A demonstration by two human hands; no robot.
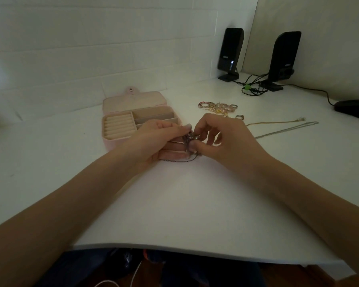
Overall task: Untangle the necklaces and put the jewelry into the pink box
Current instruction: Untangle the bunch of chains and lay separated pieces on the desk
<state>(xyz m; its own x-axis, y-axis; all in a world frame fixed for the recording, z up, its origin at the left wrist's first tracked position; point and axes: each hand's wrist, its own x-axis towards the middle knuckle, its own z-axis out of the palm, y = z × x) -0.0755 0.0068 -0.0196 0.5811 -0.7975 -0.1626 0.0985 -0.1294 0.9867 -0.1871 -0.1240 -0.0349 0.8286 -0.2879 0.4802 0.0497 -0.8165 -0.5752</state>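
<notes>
Necklaces: a dark tangle (190, 139) sits at the centre of the view, pinched between both hands just above the desk, with a loop of chain trailing onto the desk at 6 o'clock of the tangle.
Left hand (153, 141): thumb and fingers curled, pinching the tangle from its 9 o'clock side.
Right hand (222, 139): thumb and forefinger pinching the tangle from its 3 o'clock side, other fingers bent.
Box (120, 119): one, pink, lid thrown back towards the wall, at 10 o'clock of the hands; its near right corner is hidden behind the left hand; ring rolls on the left, open compartments on the right.
Loose chains: two, laid out straight at 3 o'clock of the hands, one gold (276, 122), one silver (288, 129), near each other.
Jewelry pile (218, 107): one heap of gold and red pieces at 1 o'clock of the hands; its pieces are too small to count.
Rings: one (239, 117) beside the pile, one (233, 106) at its right end.
Desk (184, 204): white, matte, curved near edge.
Room: dim; white panelled wall (81, 48) behind.
Speakers: two, black, at 1 o'clock, (230, 52) and (284, 59), cables (253, 85) between.
Mouse (353, 108): one, black, at 2 o'clock.
</notes>
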